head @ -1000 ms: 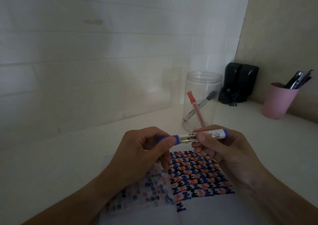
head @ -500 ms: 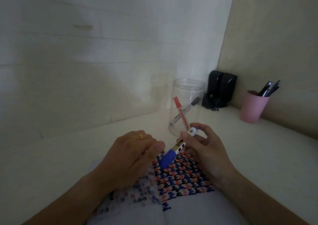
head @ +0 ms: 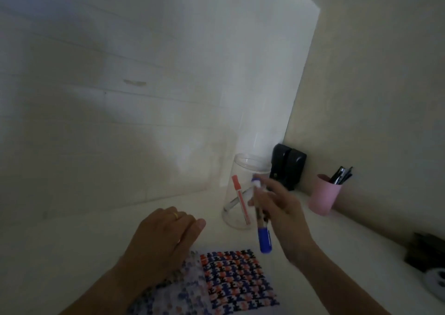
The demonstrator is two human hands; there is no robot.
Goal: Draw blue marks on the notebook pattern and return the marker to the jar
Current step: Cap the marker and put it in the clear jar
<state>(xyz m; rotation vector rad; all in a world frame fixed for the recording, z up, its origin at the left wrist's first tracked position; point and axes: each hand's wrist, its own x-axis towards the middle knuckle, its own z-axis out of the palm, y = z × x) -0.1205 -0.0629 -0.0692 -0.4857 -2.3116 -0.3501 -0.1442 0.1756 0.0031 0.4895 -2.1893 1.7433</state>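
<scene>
as right hand [head: 283, 216] grips marker [head: 261, 221], jar [head: 237, 194] beside

I think this is a desk at home. I see a pink cup [head: 323, 198] full of pens, a notebook [head: 237, 282] and white walls.

- White tiled wall [head: 120, 86] meets a beige wall [head: 373, 86] at a corner
- Pale countertop [head: 60, 254] below
- Dim, soft light
</scene>
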